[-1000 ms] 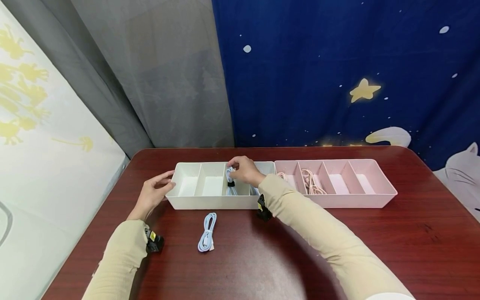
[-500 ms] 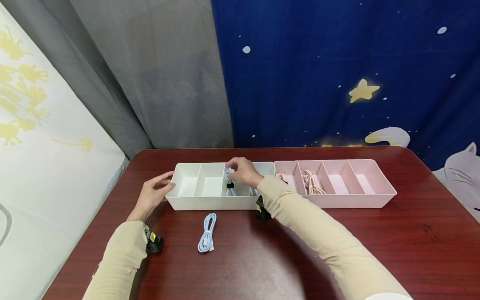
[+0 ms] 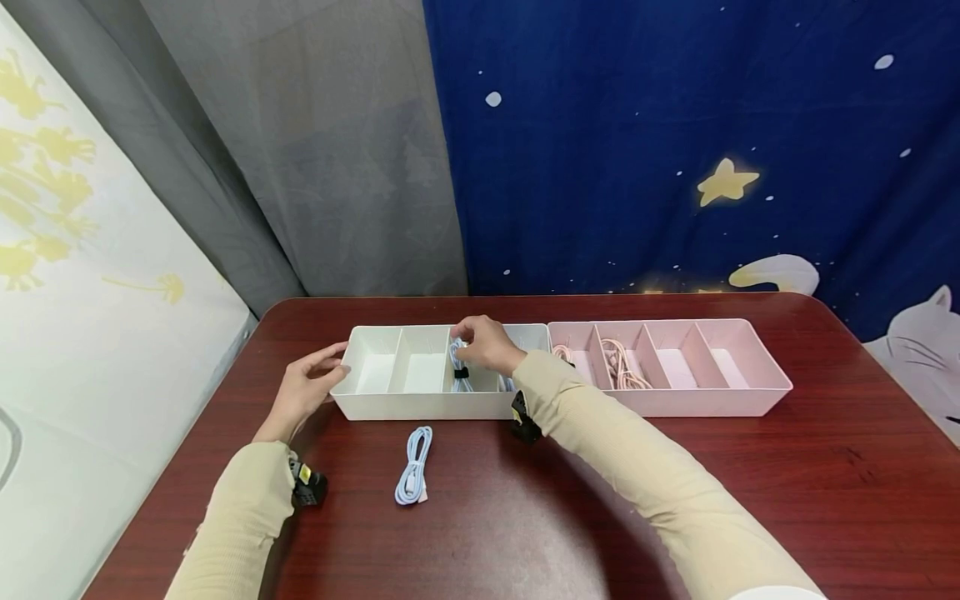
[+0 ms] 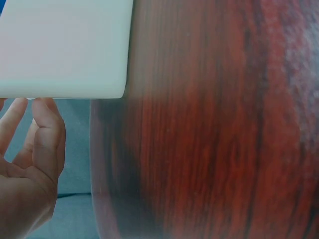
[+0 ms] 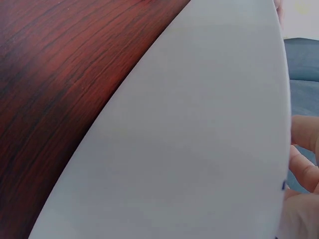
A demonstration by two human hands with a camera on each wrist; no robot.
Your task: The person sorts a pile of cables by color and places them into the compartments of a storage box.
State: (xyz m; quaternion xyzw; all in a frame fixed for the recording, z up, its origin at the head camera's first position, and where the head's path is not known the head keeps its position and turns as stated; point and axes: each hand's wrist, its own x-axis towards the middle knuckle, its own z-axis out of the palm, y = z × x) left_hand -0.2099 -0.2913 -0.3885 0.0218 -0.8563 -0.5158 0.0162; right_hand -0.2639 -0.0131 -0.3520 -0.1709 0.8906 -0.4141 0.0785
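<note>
A white divided box (image 3: 427,406) stands on the table, its long side facing me. My left hand (image 3: 303,387) touches the box's left end with its fingertips. In the left wrist view, the fingers (image 4: 47,134) of that hand meet the end wall, thumb side apart from the others. Over the third compartment from the left, my right hand (image 3: 489,346) pinches a light blue coiled cable (image 3: 459,367) with a black tie around it. The cable's lower part is down inside the compartment. Another light blue coiled cable (image 3: 414,467) lies on the table in front of the box.
A pink divided box (image 3: 697,403) adjoins the white one on the right. Pink cables (image 3: 622,367) lie in its two left compartments. More blue cable (image 3: 507,383) shows in the white box's rightmost compartment, partly behind the right hand. Curtains hang behind the wooden table (image 3: 480,542).
My right hand and the cable it pinches have sunk very slightly into the compartment. The left hand stays against the box's end.
</note>
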